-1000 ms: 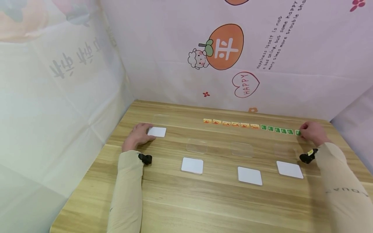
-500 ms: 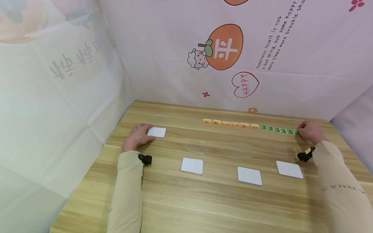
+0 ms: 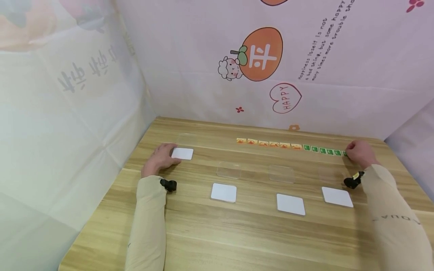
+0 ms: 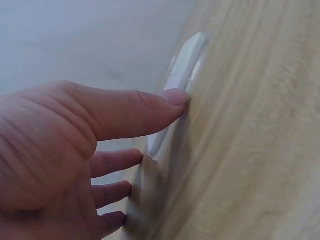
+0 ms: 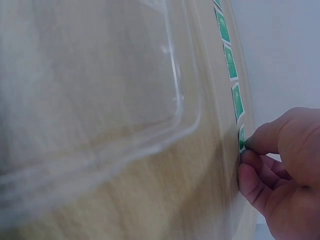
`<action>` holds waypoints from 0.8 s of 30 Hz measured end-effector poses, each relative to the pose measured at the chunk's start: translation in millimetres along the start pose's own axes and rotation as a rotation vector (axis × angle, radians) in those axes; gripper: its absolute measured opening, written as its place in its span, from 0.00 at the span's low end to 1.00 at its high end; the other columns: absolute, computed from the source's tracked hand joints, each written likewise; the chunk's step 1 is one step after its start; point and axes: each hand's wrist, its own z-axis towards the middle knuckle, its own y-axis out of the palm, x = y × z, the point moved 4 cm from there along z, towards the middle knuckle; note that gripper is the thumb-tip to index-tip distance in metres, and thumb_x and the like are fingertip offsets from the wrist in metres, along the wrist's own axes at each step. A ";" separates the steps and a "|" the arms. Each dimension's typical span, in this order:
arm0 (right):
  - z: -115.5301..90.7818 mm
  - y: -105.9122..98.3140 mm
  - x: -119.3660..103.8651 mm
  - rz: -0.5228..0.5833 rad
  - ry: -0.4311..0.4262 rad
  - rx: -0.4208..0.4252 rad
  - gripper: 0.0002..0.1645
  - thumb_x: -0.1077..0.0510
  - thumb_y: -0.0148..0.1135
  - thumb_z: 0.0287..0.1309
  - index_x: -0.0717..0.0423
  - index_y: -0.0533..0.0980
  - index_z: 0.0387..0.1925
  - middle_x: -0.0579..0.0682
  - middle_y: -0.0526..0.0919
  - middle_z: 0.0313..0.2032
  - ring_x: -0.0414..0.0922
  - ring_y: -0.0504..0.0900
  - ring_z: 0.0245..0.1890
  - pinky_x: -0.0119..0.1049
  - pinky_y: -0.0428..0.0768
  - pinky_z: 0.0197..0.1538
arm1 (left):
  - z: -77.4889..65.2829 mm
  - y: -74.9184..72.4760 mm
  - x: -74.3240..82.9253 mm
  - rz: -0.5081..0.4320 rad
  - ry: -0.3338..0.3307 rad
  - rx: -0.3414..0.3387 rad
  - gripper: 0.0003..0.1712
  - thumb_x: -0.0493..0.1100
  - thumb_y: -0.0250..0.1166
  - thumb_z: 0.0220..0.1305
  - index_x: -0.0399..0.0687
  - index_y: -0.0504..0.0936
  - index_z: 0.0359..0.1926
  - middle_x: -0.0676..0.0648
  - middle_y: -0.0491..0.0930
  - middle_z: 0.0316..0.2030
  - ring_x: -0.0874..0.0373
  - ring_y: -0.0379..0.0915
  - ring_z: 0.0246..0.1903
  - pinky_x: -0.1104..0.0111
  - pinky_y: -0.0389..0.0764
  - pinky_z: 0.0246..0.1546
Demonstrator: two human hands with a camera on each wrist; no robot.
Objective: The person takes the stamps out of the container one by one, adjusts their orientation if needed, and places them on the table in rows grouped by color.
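Observation:
At the left of the table, my left hand [image 3: 161,156] holds a clear flat case with white cards [image 3: 183,153] between thumb and fingers. In the left wrist view the thumb lies on one edge of that case [image 4: 187,57], the fingers by its other side. Far right, my right hand [image 3: 361,152] pinches a small green stamp-like sticker [image 5: 242,136] at the right end of a row. More green stickers [image 3: 323,150] continue leftward, then several orange ones [image 3: 269,143]. My fingers partly cover the last green piece.
Three more cases with white cards lie on the wooden table [image 3: 217,233]: one left of middle [image 3: 223,192], one right of middle [image 3: 291,204], one farther right [image 3: 337,197]. Behind them are clear lids [image 3: 281,174]. A printed cloth wall [image 3: 190,82] borders the back.
My right hand has moved slightly left, bringing the last green sticker up close to the row's end. The left hand and the case it holds have stayed in place.

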 end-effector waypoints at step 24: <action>-1.6 -6.8 -22.6 0.041 0.005 -0.064 0.18 0.58 0.50 0.62 0.72 0.73 0.42 0.70 0.78 0.38 0.54 0.76 0.30 0.37 0.72 0.27 | 21.2 -19.6 20.7 -0.148 0.107 -0.010 0.31 0.48 0.53 0.73 0.41 0.62 0.71 0.38 0.61 0.72 0.39 0.62 0.68 0.47 0.63 0.68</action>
